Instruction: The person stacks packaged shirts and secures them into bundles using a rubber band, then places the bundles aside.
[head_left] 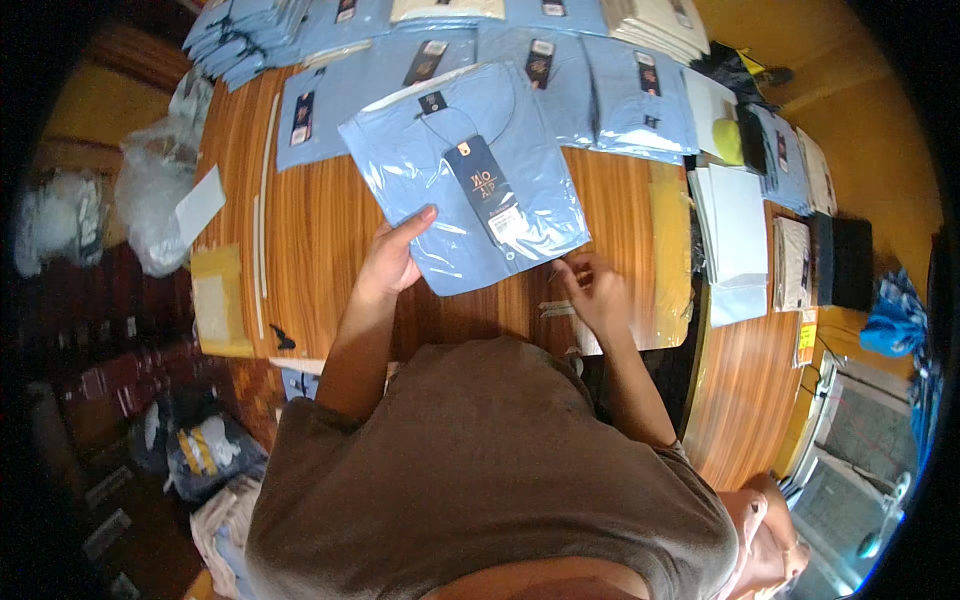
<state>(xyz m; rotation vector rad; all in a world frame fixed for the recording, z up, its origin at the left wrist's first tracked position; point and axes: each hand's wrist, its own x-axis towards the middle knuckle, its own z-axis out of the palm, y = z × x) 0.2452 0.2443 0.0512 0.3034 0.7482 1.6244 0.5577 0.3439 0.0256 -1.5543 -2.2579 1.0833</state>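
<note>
A folded light-blue shirt in a clear plastic bag [400,150] is tilted above the wooden table in front of me. A dark hang tag [480,185] with a white sticker lies on its front under the plastic. My left hand [393,258] grips the package's lower left side, thumb on top and the other fingers hidden beneath. At the lower right edge of the package is my right hand [598,297], its fingers curled together close to the plastic. Whether a bit of the bag is pinched there is too small to tell.
Bagged blue shirts [640,100] lie in rows and stacks along the table's far side. White sheets [735,240] are piled on the right. Clear plastic bags [155,190] hang at the left. Another person's arm [775,515] shows at the lower right.
</note>
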